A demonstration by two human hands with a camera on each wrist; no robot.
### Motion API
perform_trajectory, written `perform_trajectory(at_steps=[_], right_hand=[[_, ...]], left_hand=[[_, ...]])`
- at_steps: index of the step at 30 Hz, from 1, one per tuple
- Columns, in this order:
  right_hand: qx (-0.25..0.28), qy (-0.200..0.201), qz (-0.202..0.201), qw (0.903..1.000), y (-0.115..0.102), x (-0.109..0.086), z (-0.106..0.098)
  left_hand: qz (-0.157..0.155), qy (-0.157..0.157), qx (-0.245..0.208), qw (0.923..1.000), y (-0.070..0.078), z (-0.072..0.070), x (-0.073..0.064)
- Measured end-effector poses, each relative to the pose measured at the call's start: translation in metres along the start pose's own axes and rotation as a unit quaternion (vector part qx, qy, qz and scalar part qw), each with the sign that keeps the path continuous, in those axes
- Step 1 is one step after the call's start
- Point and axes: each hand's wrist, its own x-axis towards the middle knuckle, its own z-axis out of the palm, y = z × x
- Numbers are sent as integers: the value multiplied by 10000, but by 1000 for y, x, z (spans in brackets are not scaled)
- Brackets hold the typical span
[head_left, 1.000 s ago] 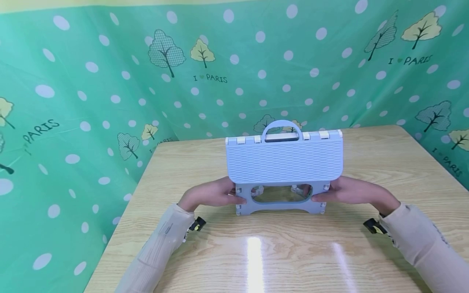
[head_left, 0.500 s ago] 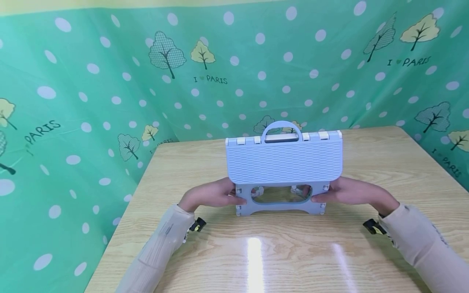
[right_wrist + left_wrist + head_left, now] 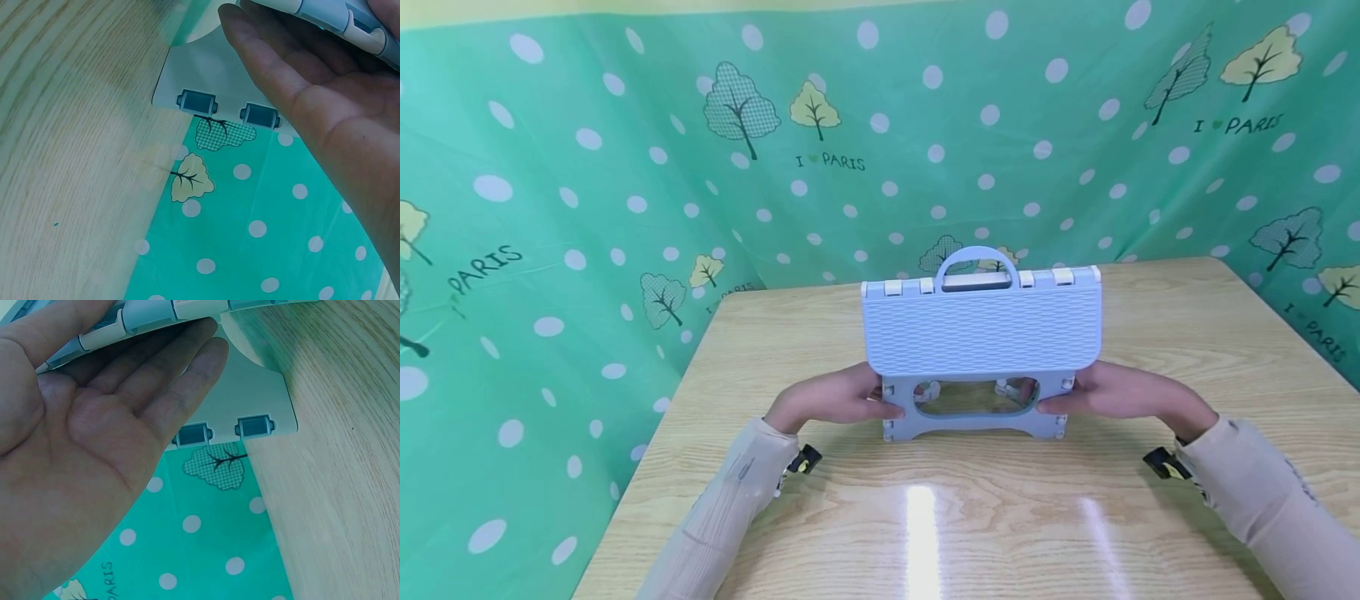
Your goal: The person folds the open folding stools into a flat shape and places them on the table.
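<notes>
A light blue folding step stool [image 3: 982,329] stands on the wooden table in the head view, its woven-textured top half tilted toward me and its arched carry handle [image 3: 977,254] upward. My left hand [image 3: 838,396] holds the front leg panel's left side, thumb in front and fingers behind. The right hand [image 3: 1123,392] grips the opposite side likewise. Both wrist views show the fingers reaching in behind that panel, with the stool's rear leg panel [image 3: 262,394] and its hinge pieces beyond. Most fingers are hidden in the head view.
The wood-grain table [image 3: 985,517] spreads around the stool, with glossy light reflections near me. A green polka-dot curtain [image 3: 880,150] printed with trees hangs behind the table and along its left and right sides.
</notes>
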Motion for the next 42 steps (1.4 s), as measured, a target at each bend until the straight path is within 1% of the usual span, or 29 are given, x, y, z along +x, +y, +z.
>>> perform_trajectory(at_steps=[13,25,34,42], right_hand=[[-17,41,64,10000,0,0,0],[-19,43,187,9998,0,-1,0],[-63,40,126,9999,0,0,0],[15,-7,25,10000,-2,1,-1]], left_hand=[[-56,-35,6,10000,1,0,0],[-36,-33,-20,10000,1,0,0],[-8,-45,-29,10000,2,0,0],[63,-72,-61,9999,-1,0,1]])
